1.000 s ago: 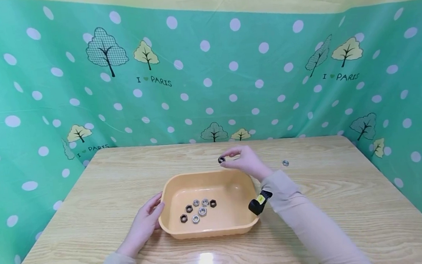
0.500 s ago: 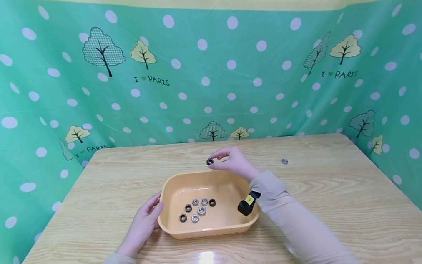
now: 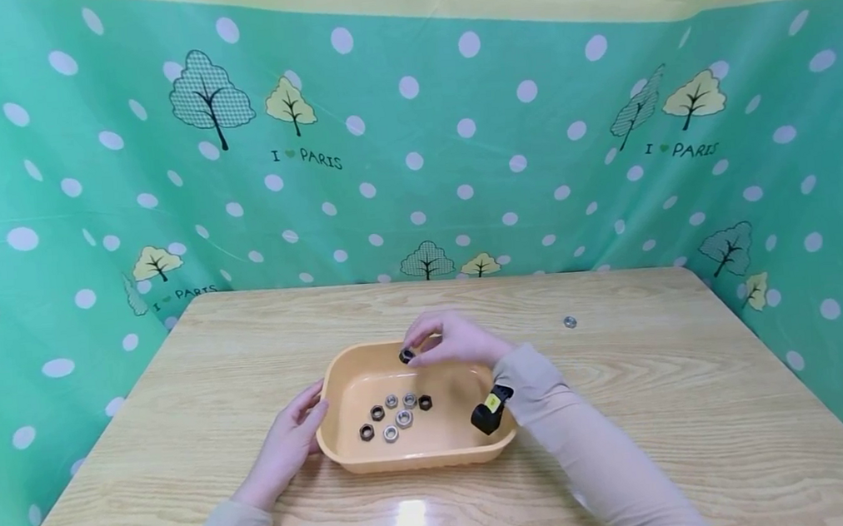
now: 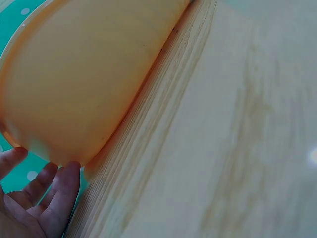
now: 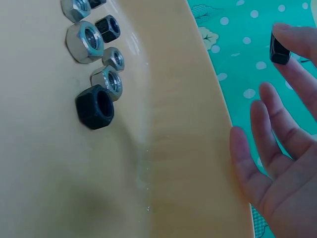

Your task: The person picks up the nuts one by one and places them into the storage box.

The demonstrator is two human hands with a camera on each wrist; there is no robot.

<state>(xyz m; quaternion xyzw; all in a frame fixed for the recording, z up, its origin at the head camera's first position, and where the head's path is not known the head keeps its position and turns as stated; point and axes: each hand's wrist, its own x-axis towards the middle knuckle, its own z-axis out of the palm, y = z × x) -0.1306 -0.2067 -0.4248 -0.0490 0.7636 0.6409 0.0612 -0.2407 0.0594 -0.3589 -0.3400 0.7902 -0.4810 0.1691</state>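
My right hand (image 3: 452,340) pinches a black hex nut (image 3: 407,355) between thumb and forefinger, over the far rim of a peach plastic basin (image 3: 476,456). In the right wrist view the other fingers (image 5: 270,129) are spread beside the basin's rim, the little finger right at it. My left hand (image 3: 290,441) rests against the basin's left end; in the left wrist view its fairly straight fingers (image 4: 67,193) touch the outer wall. Several silver nuts (image 3: 403,419) and black nuts (image 3: 366,432) lie grouped on the basin floor, left of centre.
One silver nut (image 3: 570,322) lies on the wooden table (image 3: 665,375), behind and to the right of the basin. A green dotted curtain (image 3: 410,130) printed with trees hangs behind the table and along both sides.
My right hand has carried the black nut leftward behind the basin, then down toward me over its far rim. My left hand stays at the basin's left end.
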